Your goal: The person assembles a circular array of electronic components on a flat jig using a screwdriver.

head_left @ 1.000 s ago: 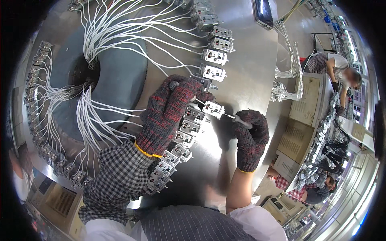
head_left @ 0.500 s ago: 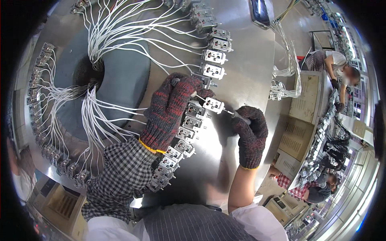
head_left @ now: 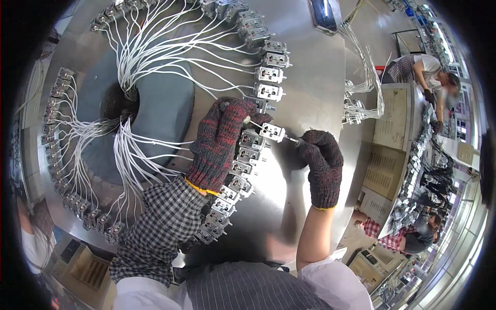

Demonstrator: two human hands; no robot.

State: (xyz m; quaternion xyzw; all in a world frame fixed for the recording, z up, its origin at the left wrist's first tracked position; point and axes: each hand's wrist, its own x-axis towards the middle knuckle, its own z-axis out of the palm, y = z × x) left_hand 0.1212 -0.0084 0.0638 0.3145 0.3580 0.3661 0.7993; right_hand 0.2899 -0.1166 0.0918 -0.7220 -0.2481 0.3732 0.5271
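My left hand (head_left: 219, 139), in a dark red-flecked knit glove, is closed on a white wire (head_left: 255, 124) beside a small silver metal block (head_left: 272, 133). The wire runs from the fingertips to this block, which has round holes in its face. To its right, my gloved right hand (head_left: 324, 164) grips a slim tool that looks like a screwdriver (head_left: 292, 139). Its thin shaft points at the block's right end; whether they touch, I cannot tell. The fingers hide most of its handle. More metal blocks (head_left: 269, 75) line the table's curve above and below.
The metal table (head_left: 310, 67) has an oval grey panel with a dark hole (head_left: 120, 101), where bundled white wires (head_left: 135, 150) fan out to the blocks. A phone (head_left: 324, 14) lies at the far edge. White cables hang at right. Co-workers (head_left: 421, 77) work at another bench.
The view has shifted slightly. My right fingers have curled further round the tool, covering more of its handle. My left hand keeps its hold beside the same block.
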